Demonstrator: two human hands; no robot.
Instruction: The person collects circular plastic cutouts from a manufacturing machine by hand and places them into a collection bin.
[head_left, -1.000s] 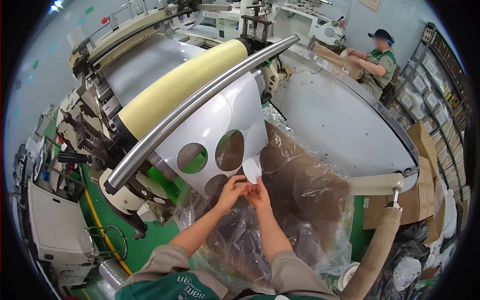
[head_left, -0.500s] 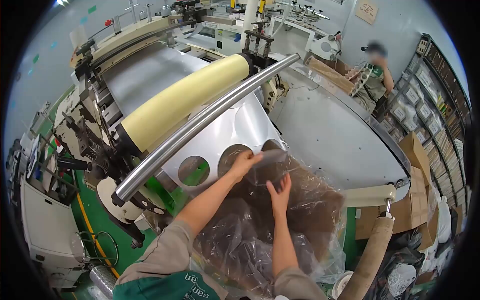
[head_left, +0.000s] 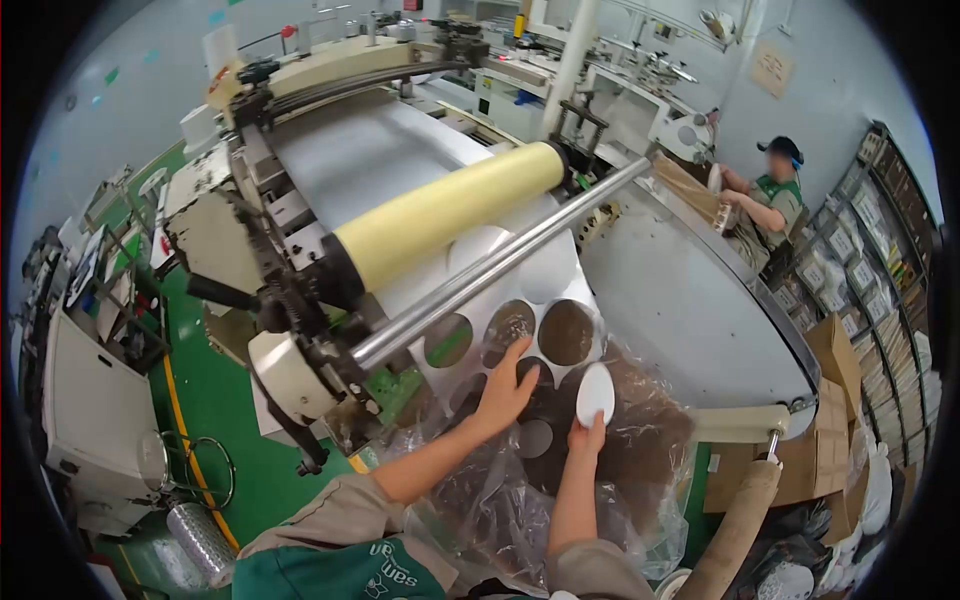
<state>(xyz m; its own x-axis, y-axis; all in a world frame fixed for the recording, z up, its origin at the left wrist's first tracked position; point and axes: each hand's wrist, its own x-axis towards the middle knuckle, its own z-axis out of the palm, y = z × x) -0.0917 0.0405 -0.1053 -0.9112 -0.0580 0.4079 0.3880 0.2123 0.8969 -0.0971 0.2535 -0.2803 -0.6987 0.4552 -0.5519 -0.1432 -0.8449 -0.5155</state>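
Observation:
My right hand (head_left: 588,432) pinches a white round disc (head_left: 596,394) by its lower edge and holds it up, face toward me. To its left, my left hand (head_left: 505,396) has thumb and fingers apart with nothing between them, its fingertips right by the punched sheet (head_left: 470,322). That white sheet hangs down from the machine with large round holes through it. Below both hands a clear plastic bag (head_left: 475,500) lines a brown interior, and another pale disc (head_left: 536,438) shows inside it.
A yellow roller (head_left: 450,218) and a steel bar (head_left: 500,264) cross above the sheet. Right of it stands a grey metal table (head_left: 690,310). A cardboard tube (head_left: 740,515) and boxes (head_left: 780,470) stand at right. Another person (head_left: 775,200) sits near the shelves.
The white disc is now upright in my right hand, which was open before. My left hand has let go of the piece it pinched, and more holes show in the sheet.

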